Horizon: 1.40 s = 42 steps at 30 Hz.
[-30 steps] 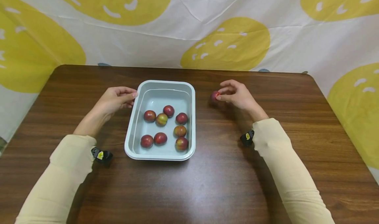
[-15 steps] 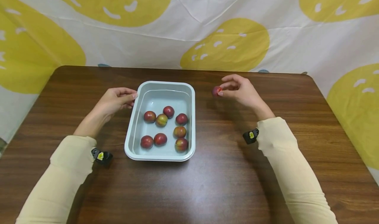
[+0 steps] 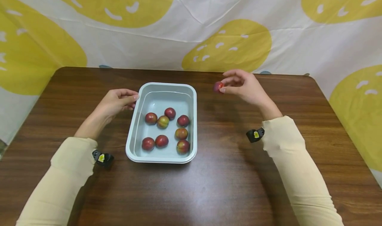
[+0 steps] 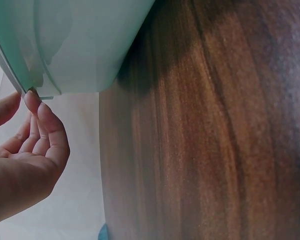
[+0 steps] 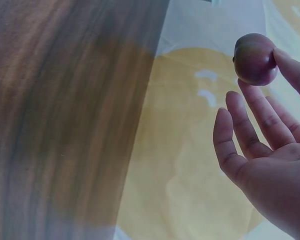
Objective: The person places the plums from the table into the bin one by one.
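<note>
Both hands were over the dark brown wooden desk [image 3: 209,186]. The right hand [image 3: 243,86] pinched a small round red plum [image 3: 218,86] between thumb and fingertips, with the other fingers loosely curved beside it. It held the fruit in the air above the far part of the desk, to the right of the pale grey-green rectangular plastic tray [image 3: 131,143] and well apart from its rim. In the right wrist view the held plum [image 5: 255,59] sat at the fingertips [image 5: 290,67], clear of the palm, with the desk below and the cloth behind.

The left hand [image 3: 114,101] rested on the desk by the tray's far left corner, its fingers relaxed and slightly bent, the thumb tip touching the rim. The left wrist view showed the fingertips [image 4: 32,100] right at the tray's lip [image 4: 20,75], gripping nothing.

Seven more red and yellow-red plums [image 3: 162,121] lay loose in the near half of the tray, four in a far row and three nearer. A white cloth with large yellow blobs [image 3: 226,46] hung behind the desk.
</note>
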### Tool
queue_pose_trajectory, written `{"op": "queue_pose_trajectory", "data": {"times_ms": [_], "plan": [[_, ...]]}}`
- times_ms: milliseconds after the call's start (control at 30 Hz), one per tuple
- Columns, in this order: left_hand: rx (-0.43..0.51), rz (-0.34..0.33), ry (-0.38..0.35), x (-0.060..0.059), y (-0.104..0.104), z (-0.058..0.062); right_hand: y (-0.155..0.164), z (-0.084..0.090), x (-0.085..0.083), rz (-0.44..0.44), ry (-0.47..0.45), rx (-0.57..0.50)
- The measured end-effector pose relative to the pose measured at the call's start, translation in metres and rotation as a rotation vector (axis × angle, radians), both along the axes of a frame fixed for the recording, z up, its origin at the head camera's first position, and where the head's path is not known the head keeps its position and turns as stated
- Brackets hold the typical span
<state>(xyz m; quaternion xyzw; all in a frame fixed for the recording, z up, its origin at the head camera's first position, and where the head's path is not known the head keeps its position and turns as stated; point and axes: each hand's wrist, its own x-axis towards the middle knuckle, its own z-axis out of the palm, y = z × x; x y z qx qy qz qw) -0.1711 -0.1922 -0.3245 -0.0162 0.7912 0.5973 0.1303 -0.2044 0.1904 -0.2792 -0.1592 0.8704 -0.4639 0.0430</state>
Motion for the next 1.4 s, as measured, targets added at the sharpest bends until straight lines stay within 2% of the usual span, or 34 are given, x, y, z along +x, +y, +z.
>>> {"op": "queue_pose_trajectory", "data": {"times_ms": [167, 400, 700, 833, 1067, 1233, 1300, 1333, 1400], "plan": [[-0.005, -0.004, -0.001, 0.0, 0.0, 0.0, -0.002, 0.01, 0.003, 0.012, 0.0, -0.008], [0.006, -0.002, 0.0, -0.001, -0.001, -0.001, -0.008, 0.018, 0.006, 0.046, 0.063, -0.02], [-0.013, 0.013, 0.003, -0.002, 0.0, -0.004, -0.019, 0.02, 0.01, 0.119, 0.078, -0.105], [-0.01, -0.006, 0.0, -0.002, 0.0, -0.001, -0.025, 0.021, 0.012, 0.144, 0.096, -0.118], [0.008, 0.001, -0.005, -0.002, 0.0, -0.001, -0.036, 0.022, 0.015, 0.178, 0.108, -0.131], [0.038, 0.007, 0.003, -0.01, -0.006, -0.015, -0.046, 0.022, 0.017, 0.197, 0.08, -0.119], [0.07, 0.01, 0.013, -0.02, -0.013, -0.03, -0.05, 0.023, 0.019, 0.203, 0.073, -0.107], [0.067, 0.006, 0.011, -0.023, -0.014, -0.034, -0.052, 0.023, 0.02, 0.208, 0.069, -0.103], [0.093, 0.013, 0.021, -0.033, -0.021, -0.052, -0.056, 0.022, 0.02, 0.226, 0.067, -0.094]]}}
